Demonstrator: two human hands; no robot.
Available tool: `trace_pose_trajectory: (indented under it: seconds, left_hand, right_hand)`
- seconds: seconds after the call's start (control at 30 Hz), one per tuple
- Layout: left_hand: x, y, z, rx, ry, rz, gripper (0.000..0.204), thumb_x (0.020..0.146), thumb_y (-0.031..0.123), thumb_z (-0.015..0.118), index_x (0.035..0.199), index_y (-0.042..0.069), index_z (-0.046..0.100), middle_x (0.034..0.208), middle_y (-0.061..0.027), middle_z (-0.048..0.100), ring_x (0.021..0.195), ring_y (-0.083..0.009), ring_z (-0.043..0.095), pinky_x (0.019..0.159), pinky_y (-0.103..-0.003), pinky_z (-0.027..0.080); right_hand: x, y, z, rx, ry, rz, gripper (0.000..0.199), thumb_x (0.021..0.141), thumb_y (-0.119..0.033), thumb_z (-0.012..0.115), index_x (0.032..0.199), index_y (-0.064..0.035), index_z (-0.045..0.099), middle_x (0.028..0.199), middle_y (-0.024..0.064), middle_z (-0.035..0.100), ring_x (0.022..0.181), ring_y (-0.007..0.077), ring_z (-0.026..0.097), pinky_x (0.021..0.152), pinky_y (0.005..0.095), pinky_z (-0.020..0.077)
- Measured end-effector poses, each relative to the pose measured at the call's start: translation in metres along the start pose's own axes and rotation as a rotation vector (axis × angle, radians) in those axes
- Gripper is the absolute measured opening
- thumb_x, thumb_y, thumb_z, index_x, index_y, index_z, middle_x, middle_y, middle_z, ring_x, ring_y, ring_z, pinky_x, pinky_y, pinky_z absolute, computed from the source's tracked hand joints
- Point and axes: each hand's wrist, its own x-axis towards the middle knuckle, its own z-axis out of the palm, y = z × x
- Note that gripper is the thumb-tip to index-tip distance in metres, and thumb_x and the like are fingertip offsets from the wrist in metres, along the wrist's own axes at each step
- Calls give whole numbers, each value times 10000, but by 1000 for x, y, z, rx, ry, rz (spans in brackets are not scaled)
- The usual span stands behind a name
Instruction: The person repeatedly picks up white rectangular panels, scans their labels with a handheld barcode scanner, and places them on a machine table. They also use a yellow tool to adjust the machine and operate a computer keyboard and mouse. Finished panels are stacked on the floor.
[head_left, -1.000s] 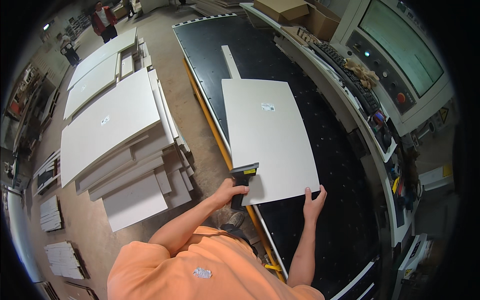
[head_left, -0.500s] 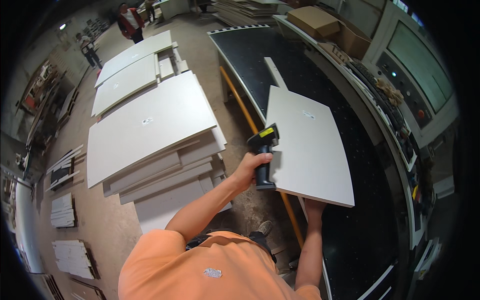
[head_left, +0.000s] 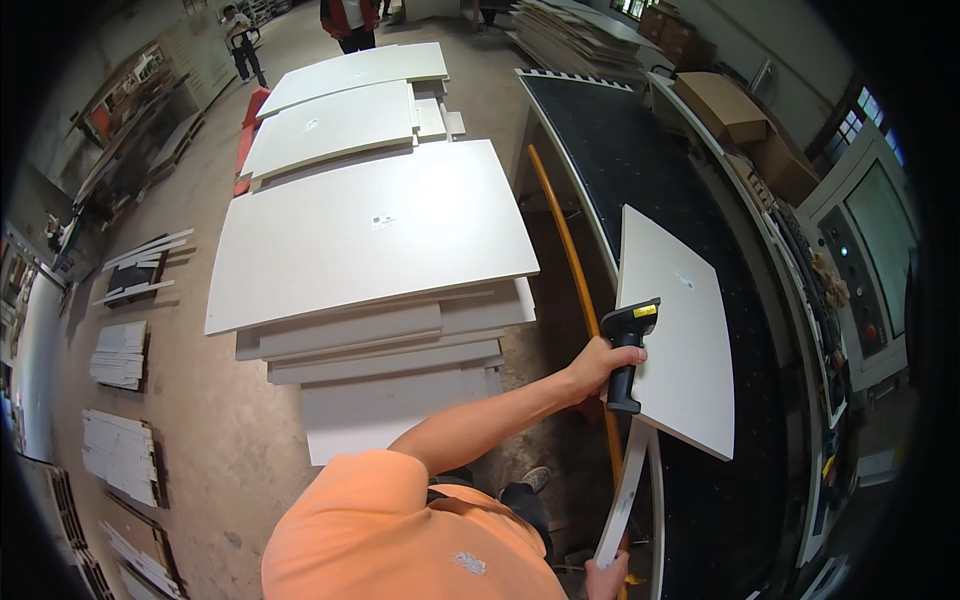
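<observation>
My left hand (head_left: 600,366) is closed round the grip of a black barcode scanner (head_left: 623,385) with a yellow label on its head. The scanner is at the left edge of a white panel (head_left: 680,330), and its head overlaps that edge in view. The panel has a small printed sticker on top and lies over a black-topped machine table (head_left: 720,500). Low in the view, my right hand (head_left: 606,577) is closed on the near end of a narrow white strip (head_left: 625,490). The strip's far end runs up to the panel's near edge, where the rest is hidden.
Stacked white panels (head_left: 370,230) stand on the floor to the left. An orange rail (head_left: 568,240) runs along the table's side. Cardboard boxes (head_left: 722,105) and a control cabinet (head_left: 870,250) are at right. Two people stand at the far end, one in a red jacket (head_left: 348,22).
My right hand has come out from under the panel and now grips the strip nearer me. The strip no longer shows beyond the panel's far end. The view has swung left.
</observation>
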Motion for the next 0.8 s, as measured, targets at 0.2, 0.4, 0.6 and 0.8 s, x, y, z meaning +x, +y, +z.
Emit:
trace_pose_trajectory:
  seconds: [0.2,0.4,0.6,0.8]
  left_hand:
    - [-18,-26,5,-82,29,-42,298,833,342,747,910,95,599,678,9,569,502,-81,577,390,-244,420]
    - [-60,-42,5,-48,44,4,311,835,354,736,935,91,604,659,31,532,490,-68,536,391,-228,370]
    - [-135,-69,-33,138,23,-90,466,789,344,733,1107,45,571,782,15,540,620,-71,519,517,-234,405]
    - [-218,-71,-26,242,55,-48,616,737,314,754,1234,17,545,873,5,533,773,-87,495,679,-249,428]
  right_hand:
    - [-55,23,55,886,-398,581,586,819,-145,825,1301,9,530,1032,122,663,930,213,631,754,371,517]
    - [-102,79,57,1110,-296,686,554,837,-133,806,1299,0,530,1010,104,640,900,188,613,727,348,508]
    - [-126,135,3,1140,-142,566,523,855,-120,788,1297,-10,531,988,85,617,871,163,596,701,325,498]
    - [-34,107,-71,1100,-125,298,281,914,-155,665,1126,-4,558,1134,128,607,1053,228,627,934,418,528]
